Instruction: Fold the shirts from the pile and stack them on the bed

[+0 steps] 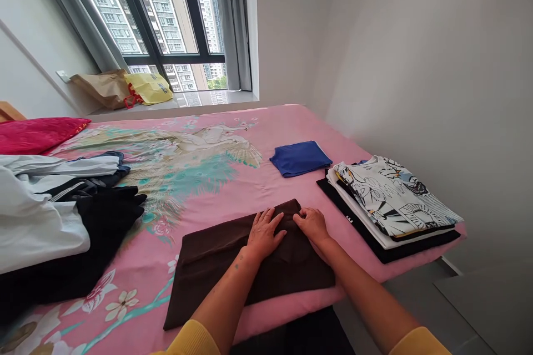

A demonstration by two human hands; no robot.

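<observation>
A dark brown garment (216,266) lies folded flat on the pink flowered bed cover (233,183) near the front edge. My left hand (264,233) rests on its far part, fingers spread and flat on the cloth. My right hand (313,224) sits beside it at the garment's far right corner, fingers curled down onto the fabric edge. The two hands almost touch. Both sleeves are yellow.
A folded blue cloth (300,158) lies beyond the hands. A stack of folded shirts (391,205) topped by a black-and-white print sits at the right edge. Loose white and black clothes (54,216) pile at the left. A red pillow (37,134) and bags (125,89) lie by the window.
</observation>
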